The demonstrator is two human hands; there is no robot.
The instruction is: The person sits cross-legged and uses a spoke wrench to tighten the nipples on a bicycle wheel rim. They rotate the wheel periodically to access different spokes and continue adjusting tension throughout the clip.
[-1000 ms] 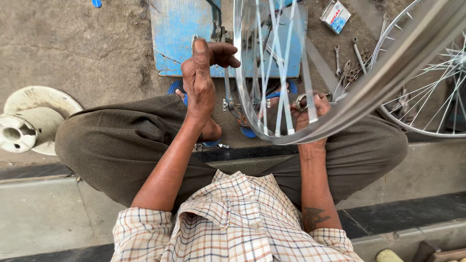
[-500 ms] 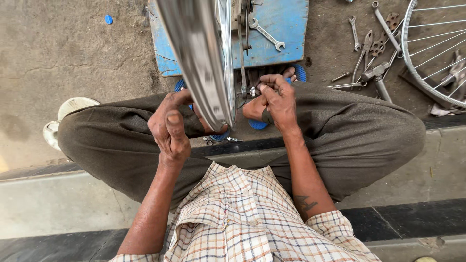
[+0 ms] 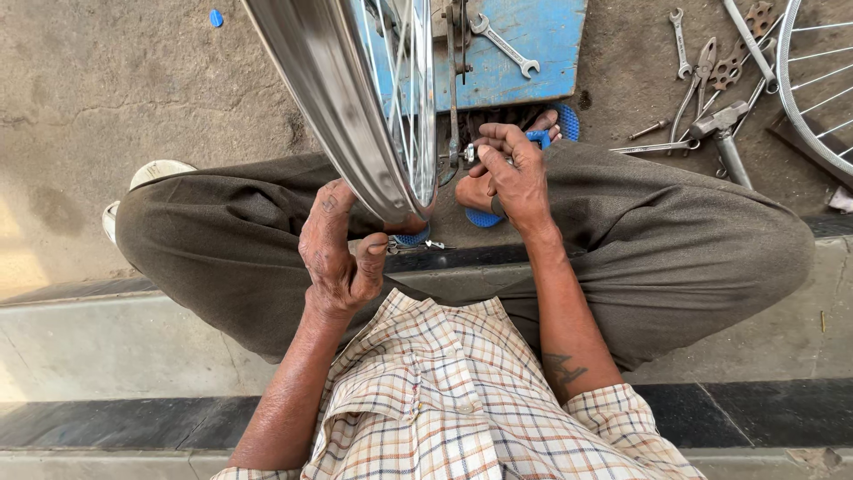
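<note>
Nearest me, my left hand (image 3: 342, 258) rests against the lower edge of the shiny steel bicycle wheel rim (image 3: 333, 98), its fingers curled; whether they close round the rim I cannot tell. The rim stands upright between my knees, leaning away from me over the ground. I judge it light but stiff, smooth and slippery on its polished face, so the edge and the thin wire spokes (image 3: 410, 107) give the surest hold. Just beyond, my right hand (image 3: 515, 178) is at the hub, fingertips pinched on the small metal axle end (image 3: 471, 153), to the right of the rim. Farther off lie the blue metal stand (image 3: 533, 62) with a spanner (image 3: 503, 41), then loose tools (image 3: 702, 71) on the ground.
</note>
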